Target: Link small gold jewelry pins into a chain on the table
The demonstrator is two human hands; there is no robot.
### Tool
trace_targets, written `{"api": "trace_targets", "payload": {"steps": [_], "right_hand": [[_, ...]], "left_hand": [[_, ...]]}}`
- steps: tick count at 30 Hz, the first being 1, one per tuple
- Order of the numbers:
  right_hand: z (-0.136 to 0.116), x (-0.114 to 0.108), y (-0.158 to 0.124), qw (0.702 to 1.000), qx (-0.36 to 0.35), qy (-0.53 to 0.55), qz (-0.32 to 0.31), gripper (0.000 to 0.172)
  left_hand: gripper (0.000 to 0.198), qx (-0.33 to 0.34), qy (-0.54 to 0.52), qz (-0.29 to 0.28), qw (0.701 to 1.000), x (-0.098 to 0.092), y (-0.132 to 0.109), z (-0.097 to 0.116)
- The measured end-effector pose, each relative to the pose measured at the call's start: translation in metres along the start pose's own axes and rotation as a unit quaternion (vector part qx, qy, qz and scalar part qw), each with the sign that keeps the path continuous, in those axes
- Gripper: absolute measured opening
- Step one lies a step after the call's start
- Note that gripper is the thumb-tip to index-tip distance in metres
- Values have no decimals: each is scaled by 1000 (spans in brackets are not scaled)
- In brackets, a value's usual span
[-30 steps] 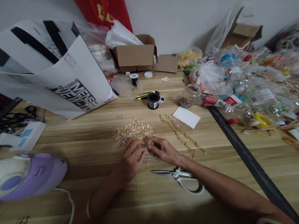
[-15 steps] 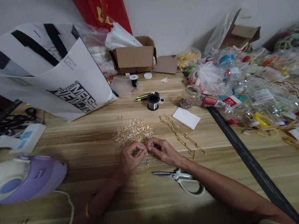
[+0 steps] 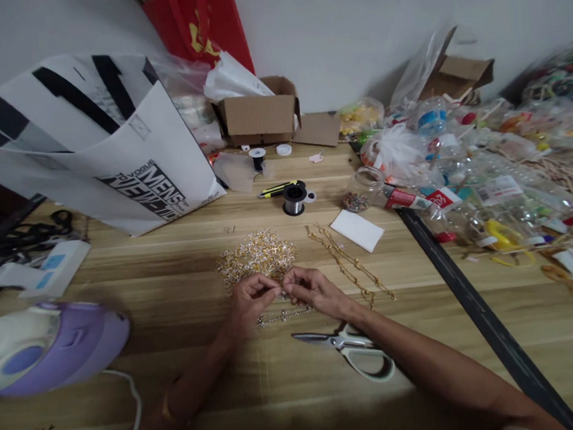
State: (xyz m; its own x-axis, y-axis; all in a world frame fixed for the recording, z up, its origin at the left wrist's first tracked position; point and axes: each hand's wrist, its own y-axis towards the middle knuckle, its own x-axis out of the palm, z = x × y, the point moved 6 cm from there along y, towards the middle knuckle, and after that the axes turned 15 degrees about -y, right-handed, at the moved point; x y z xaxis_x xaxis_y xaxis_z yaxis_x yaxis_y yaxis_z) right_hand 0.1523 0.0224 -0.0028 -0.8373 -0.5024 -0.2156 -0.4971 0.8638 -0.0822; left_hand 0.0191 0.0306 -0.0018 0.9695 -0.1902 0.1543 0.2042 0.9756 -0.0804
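Note:
My left hand point(image 3: 254, 301) and my right hand point(image 3: 313, 289) meet fingertip to fingertip, each in a pinch. What lies between the fingers is too small to make out. Just behind them spreads a pile of gold and silver chain links point(image 3: 256, 254). A silver beaded chain point(image 3: 281, 316) lies on the wood below the fingers, partly hidden by the right hand. Two gold chains point(image 3: 346, 258) stretch out to the right. Nearer to me rest scissors with pale handles point(image 3: 351, 346), close to my right forearm.
Behind the pile stand a spool of silver wire point(image 3: 294, 199), a yellow-black cutter knife point(image 3: 278, 189) and a jar of beads point(image 3: 358, 199). A folded white paper point(image 3: 357, 229) lies right. A purple iron point(image 3: 77, 340) sits left, its cord near my left arm. Plastic bottles point(image 3: 494, 183) crowd the right.
The hands stay pinched together at nearly the same spot. More of the silver beaded chain shows at its left end. The whole view has shifted slightly downward.

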Motion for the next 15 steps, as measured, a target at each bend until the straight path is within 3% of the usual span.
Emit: {"api": "trace_targets", "payload": {"steps": [15], "right_hand": [[4, 1, 1, 999, 12, 16, -27, 34]], "left_hand": [[10, 25, 15, -6, 1000, 1, -1, 2]]}}
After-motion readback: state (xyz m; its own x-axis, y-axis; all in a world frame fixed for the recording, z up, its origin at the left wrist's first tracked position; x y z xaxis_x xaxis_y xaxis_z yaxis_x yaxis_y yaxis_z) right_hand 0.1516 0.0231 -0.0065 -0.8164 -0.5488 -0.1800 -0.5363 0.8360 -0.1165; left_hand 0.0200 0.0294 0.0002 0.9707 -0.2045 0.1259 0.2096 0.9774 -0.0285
